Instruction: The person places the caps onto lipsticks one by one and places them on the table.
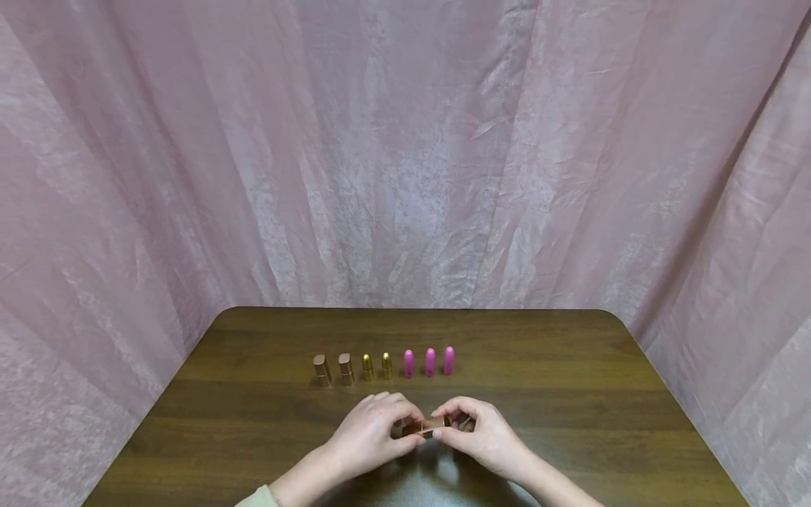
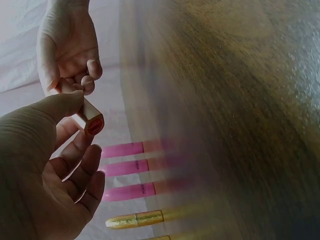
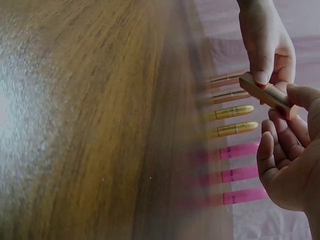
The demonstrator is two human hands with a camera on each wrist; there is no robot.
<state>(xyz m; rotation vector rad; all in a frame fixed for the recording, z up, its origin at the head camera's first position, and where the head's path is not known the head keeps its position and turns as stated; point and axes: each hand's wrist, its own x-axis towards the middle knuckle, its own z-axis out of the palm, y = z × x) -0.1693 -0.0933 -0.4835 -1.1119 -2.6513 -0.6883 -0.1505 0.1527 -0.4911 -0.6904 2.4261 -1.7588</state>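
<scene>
A copper-coloured lipstick tube (image 1: 434, 425) lies sideways between my two hands, just above the near part of the table. My left hand (image 1: 374, 426) pinches its left end between thumb and fingers. At the right end, my right hand (image 1: 484, 435) grips it the same way. The left wrist view shows a red label on the end face of the lipstick tube (image 2: 91, 119). Seen from the right wrist, the tube (image 3: 265, 94) appears closed, with a seam partly hidden by fingers.
Beyond the hands, lipsticks stand upright in a row on the brown wooden table (image 1: 545, 373): two copper ones (image 1: 345, 369), two gold ones (image 1: 387, 366) and three pink ones (image 1: 430, 362). Pink curtains (image 1: 405, 155) hang behind the table and at both sides.
</scene>
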